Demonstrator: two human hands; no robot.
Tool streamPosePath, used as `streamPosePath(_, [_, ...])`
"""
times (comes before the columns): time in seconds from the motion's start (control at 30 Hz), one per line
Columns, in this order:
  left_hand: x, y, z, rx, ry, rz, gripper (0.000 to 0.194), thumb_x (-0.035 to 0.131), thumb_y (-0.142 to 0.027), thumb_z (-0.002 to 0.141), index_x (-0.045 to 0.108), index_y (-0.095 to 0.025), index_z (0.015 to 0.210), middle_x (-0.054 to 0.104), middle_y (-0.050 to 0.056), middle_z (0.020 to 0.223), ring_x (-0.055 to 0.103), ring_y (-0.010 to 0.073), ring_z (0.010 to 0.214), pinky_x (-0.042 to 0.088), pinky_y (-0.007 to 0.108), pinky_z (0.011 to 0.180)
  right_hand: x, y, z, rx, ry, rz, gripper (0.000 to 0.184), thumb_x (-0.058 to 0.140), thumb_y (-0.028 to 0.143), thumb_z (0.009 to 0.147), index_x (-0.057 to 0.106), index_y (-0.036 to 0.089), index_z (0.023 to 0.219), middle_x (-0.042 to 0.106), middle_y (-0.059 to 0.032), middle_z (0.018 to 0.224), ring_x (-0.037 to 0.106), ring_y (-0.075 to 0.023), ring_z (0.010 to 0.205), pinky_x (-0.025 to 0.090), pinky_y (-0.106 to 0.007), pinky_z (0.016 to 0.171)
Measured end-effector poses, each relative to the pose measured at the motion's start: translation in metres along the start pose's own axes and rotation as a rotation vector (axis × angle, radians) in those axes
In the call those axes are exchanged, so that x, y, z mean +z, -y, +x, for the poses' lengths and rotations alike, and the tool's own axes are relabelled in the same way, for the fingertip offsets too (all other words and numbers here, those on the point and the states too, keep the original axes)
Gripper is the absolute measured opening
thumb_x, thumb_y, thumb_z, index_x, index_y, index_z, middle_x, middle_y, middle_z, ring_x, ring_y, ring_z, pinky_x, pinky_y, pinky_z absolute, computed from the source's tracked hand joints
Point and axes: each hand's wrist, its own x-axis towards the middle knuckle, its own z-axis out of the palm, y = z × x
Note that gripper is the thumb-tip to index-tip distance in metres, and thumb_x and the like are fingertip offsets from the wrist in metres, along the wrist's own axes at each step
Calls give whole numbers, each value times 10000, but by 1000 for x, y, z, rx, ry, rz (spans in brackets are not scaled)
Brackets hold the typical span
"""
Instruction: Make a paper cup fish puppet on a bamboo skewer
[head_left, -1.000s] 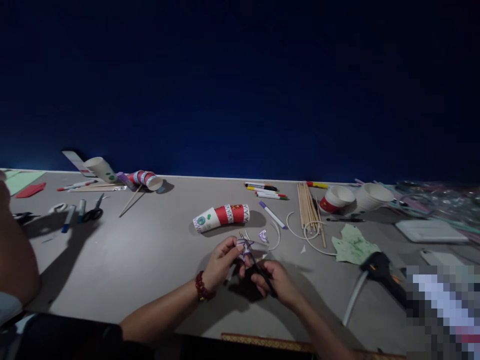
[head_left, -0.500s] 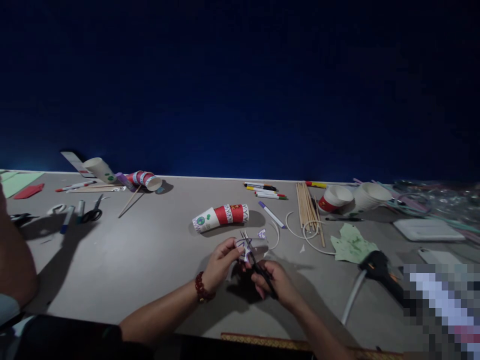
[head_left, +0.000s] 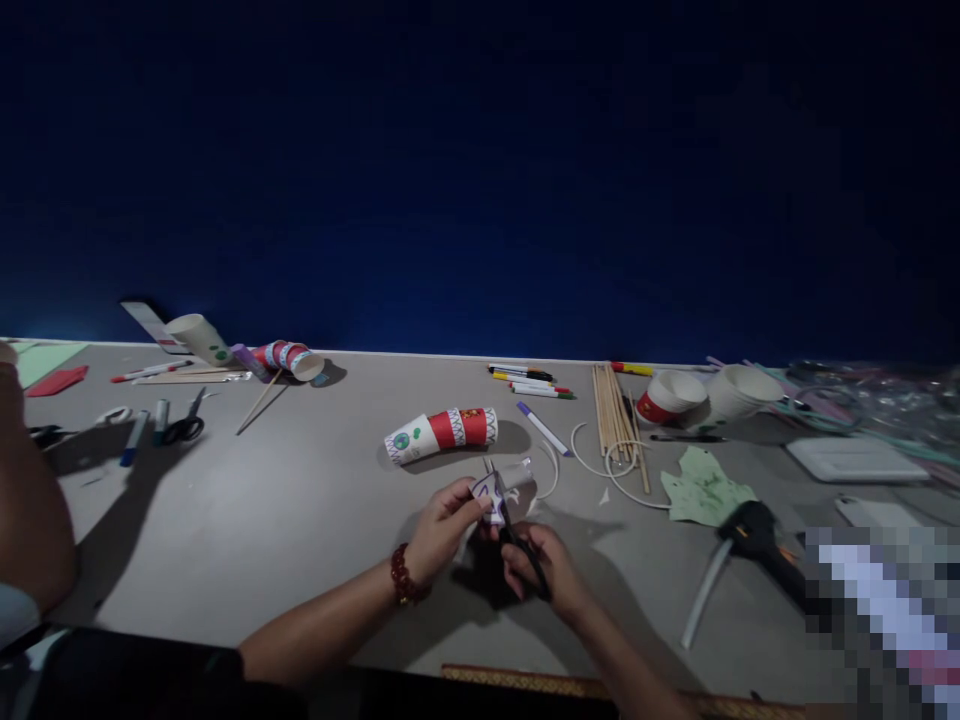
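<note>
A small white paper piece with purple lines (head_left: 487,492) is pinched between the thumb and fingers of my left hand (head_left: 448,522). My right hand (head_left: 551,565) grips black-handled scissors (head_left: 529,555), whose blades lie at the right edge of the paper and look nearly closed. A strip of the same paper (head_left: 519,485) sticks out to the right of the blades. Just beyond my hands a chain of red and white paper cups (head_left: 446,432) lies on its side on the grey table (head_left: 300,520).
Markers (head_left: 529,382), wooden sticks (head_left: 611,415) and white cord (head_left: 630,490) lie behind and right. Further right are paper cups (head_left: 739,395), a green paper scrap (head_left: 705,485) and a black glue gun (head_left: 772,560). At left, another person's arm (head_left: 34,490) rests near scissors (head_left: 184,428).
The scissor blades have closed from a wider gap. The paper in my left hand has turned to face up more, and the strip beside the blades has shifted.
</note>
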Motion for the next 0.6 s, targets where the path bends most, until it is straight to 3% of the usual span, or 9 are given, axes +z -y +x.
streamPosePath(0.33, [-6, 2, 6, 4, -18, 15, 302, 720, -414, 821, 614, -145, 735, 592, -16, 614, 502, 100, 557, 391, 224, 571, -9, 9, 1, 52, 43, 47, 512, 726, 663, 667, 597, 174, 751, 485, 65, 504, 384, -66, 407, 272, -201, 409])
streamPosePath(0.6, [-7, 2, 7, 7, -27, 17, 264, 715, -384, 833, 622, -146, 765, 574, -24, 628, 498, 95, 550, 391, 216, 550, -12, -2, 4, 51, 0, -41, 530, 717, 670, 677, 613, 157, 760, 451, 68, 483, 370, -72, 421, 258, -203, 415])
